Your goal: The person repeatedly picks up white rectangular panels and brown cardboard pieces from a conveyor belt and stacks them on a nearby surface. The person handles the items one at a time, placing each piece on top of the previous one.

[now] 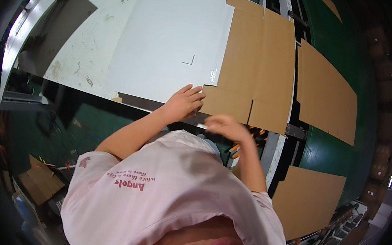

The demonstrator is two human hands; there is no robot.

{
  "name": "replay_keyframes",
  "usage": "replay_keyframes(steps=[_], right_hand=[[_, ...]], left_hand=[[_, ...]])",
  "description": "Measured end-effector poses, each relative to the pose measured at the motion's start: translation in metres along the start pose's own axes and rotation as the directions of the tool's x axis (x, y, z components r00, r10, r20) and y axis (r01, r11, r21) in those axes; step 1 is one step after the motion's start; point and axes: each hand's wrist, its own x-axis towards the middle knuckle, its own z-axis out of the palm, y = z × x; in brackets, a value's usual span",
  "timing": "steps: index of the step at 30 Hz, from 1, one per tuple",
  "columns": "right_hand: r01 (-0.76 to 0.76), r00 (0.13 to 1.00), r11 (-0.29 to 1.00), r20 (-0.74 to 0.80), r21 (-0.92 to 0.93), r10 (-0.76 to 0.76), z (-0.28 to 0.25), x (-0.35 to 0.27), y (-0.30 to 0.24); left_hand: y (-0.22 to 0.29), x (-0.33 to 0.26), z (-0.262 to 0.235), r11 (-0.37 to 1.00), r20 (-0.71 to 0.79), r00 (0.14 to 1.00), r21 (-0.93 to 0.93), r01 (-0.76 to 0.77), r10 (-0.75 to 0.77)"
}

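A flat brown cardboard sheet (243, 56) with creases and a cut slot lies on the work table. Beside it on the left is a smooth white sheet (166, 36) with a small corner mark. My left hand (186, 105) rests at the near edge, where the white sheet meets the cardboard's corner. Its fingers are stretched out and apart, with nothing seen in them. My right hand (226, 127) hangs just in front of the cardboard's near edge, close to the left one. Motion smears its fingers, so what they do is unclear.
On the right, a green conveyor belt (324, 150) carries more cardboard sheets, one at the middle (326, 94) and one nearer (308, 202). A curved metal panel (29, 28) stands at the table's left end. An opened carton (41, 181) lies at lower left.
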Motion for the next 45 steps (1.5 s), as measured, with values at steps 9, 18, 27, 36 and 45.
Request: replay_keyframes(steps=[9,18,27,36,45], right_hand=[[-0.131,0.369,0.979,-0.924,-0.158,-0.1,-0.255,-0.084,0.027],[-0.073,0.494,0.37,-0.356,-0.926,-0.793,-0.073,0.044,-0.124],[-0.438,0.795,-0.147,-0.306,-0.887,-0.524,-0.014,0.163,-0.09],[-0.349,0.732,0.167,-0.379,-0.922,-0.566,-0.007,0.141,-0.064],[-0.132,0.661,0.352,-0.347,-0.927,-0.665,0.002,0.117,-0.03]], left_hand=[[0.005,0.005,0.001,1.0,-0.001,1.0,0.001,-0.021,0.021],[0.004,-0.001,0.016,0.999,-0.079,0.997,-0.045,0.017,-0.021],[0.001,0.0,0.013,0.999,-0.105,0.994,-0.045,0.029,-0.034],[-0.006,-0.003,0.021,0.991,-0.243,0.97,-0.132,-0.004,-0.029],[-0.077,0.051,0.0,0.95,-0.35,0.898,-0.249,0.186,-0.268]])
